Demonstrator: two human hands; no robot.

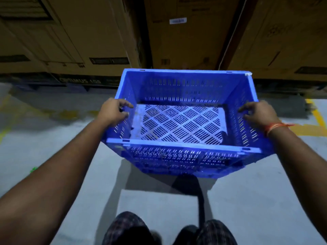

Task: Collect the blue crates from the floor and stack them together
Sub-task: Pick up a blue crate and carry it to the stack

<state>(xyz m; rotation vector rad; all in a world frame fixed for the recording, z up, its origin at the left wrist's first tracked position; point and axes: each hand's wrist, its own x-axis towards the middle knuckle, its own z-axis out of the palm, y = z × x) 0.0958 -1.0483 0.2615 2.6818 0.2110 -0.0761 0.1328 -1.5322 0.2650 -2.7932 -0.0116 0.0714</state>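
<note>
Nearest to me, below the hands, I see two legs in checked trousers (123,228) standing on the grey floor (74,174). Two bare arms reach forward from the bottom corners of the view.

The left hand (113,110) is curled over the top edge of the left wall of a blue crate (185,152). The fingers hook inside the wall and the thumb sits on the outside, so this hand is clamped on the crate. The right hand (258,112) does the same on the right wall, fingers bent over the rim and gripping it. An orange thread band (274,127) goes round the right wrist.

The crate sits between the two hands, held up off the floor, and its dark shadow lies on the floor under it. It is open at the top and has nothing in it. Its walls have rows of little slots, and its bottom has a criss-cross pattern of slots. A small white bit (248,74) sticks to the far right corner of the rim.

To the right of the right hand, yellow lines (316,117) are painted on the floor. Past the crate, beyond both hands, big brown cardboard boxes (185,41) stand in a row like a wall. One has a small white label (177,20), too blurry to read.
</note>
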